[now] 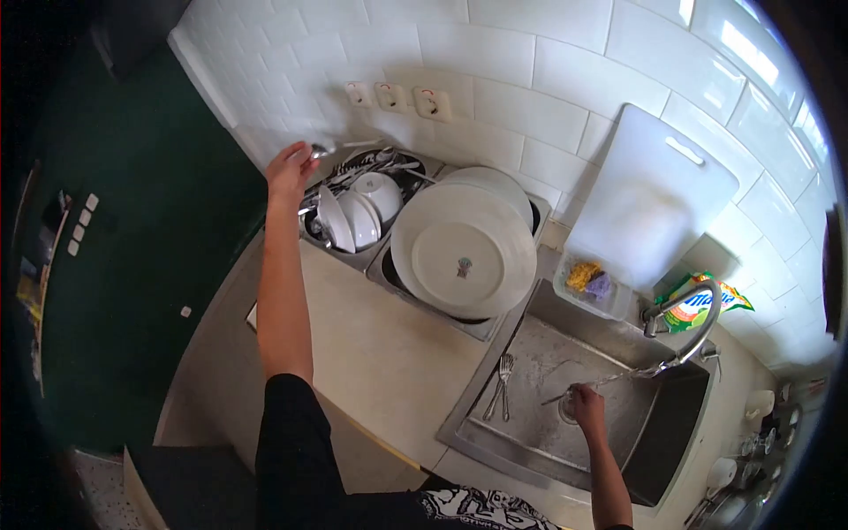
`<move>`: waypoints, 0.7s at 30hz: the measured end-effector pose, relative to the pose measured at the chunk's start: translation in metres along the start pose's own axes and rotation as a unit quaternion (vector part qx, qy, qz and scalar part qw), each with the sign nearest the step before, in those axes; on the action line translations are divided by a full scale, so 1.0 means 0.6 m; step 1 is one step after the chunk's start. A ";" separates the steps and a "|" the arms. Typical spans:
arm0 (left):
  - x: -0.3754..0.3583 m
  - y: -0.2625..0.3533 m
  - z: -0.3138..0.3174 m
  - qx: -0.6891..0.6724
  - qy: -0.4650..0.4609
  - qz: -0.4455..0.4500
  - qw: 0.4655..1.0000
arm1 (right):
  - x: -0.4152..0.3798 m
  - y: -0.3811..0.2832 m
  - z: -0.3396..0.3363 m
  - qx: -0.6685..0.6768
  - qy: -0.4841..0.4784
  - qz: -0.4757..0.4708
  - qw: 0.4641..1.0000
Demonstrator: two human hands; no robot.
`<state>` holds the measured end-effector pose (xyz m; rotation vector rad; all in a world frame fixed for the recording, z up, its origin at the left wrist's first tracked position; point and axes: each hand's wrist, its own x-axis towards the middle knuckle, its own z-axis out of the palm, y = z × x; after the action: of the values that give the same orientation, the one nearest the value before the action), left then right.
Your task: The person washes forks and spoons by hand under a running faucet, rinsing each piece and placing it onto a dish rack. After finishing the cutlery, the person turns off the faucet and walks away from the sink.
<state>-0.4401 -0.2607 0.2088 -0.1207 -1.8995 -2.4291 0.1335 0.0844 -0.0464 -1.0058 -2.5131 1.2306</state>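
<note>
My left hand [290,170] reaches out over the far left end of the drying basins, its fingers closed on a shiny spoon [321,151]. Below it, a steel basin holds white bowls [355,216] and a heap of cutlery [380,163]. My right hand [586,408] is low in the steel sink [548,331], beside the running water [618,378]. A thin metal piece of cutlery [555,399] sticks out from its closed fingers; the end in my hand is hidden. Left of that hand, forks [500,389] lie on the sink floor.
Large white plates [464,256] lean in the second basin. Behind the sink stand a white cutting board [649,199], a plastic tub [609,305] with yellow and purple scrubbers, a green soap pouch [707,300] and the curved faucet [709,309]. Glasses [760,437] line the right.
</note>
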 end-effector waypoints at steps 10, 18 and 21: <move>0.129 -0.152 -0.084 0.097 -0.060 -0.099 0.989 | -0.001 0.020 -0.006 0.006 0.091 0.072 0.993; 0.139 -0.148 -0.073 0.412 -0.126 -0.026 0.902 | 0.007 -0.031 -0.022 0.022 0.087 0.094 0.992; 0.182 -0.160 -0.092 0.575 -0.131 0.043 0.807 | 0.013 0.001 -0.022 0.011 0.090 0.108 0.990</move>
<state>-0.5589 -0.2906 0.1130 -0.4569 -2.9900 -0.8641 0.1331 0.0980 -0.0395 -1.3492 -2.2954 1.1596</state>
